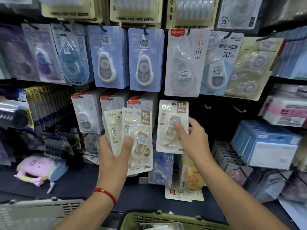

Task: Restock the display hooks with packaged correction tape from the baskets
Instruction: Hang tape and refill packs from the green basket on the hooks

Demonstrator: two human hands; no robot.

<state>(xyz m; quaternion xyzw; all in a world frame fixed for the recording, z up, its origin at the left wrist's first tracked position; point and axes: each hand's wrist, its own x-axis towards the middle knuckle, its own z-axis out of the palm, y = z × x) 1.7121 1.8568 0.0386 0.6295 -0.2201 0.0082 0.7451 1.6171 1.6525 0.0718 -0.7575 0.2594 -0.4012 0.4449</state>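
My left hand [114, 151] grips a fanned stack of cream correction tape packs [137, 130] marked 15M, thumb across the front pack. My right hand [191, 138] pinches one more cream pack [172, 123] of the same kind, thumb on its blister, fingers behind its right edge. The hang hole at the top of that pack sits at a display hook [173, 103] on the black panel. Two bare hooks [207, 107] [239, 110] stick out to the right of it. A green basket [159, 218] lies below at the bottom edge.
Rows of other correction tape packs hang above and to the left. A grey basket [41, 211] sits at the bottom left. Blue boxes [265, 143] are stacked at the right, and a pink pouch [39, 168] lies on the dark shelf at left.
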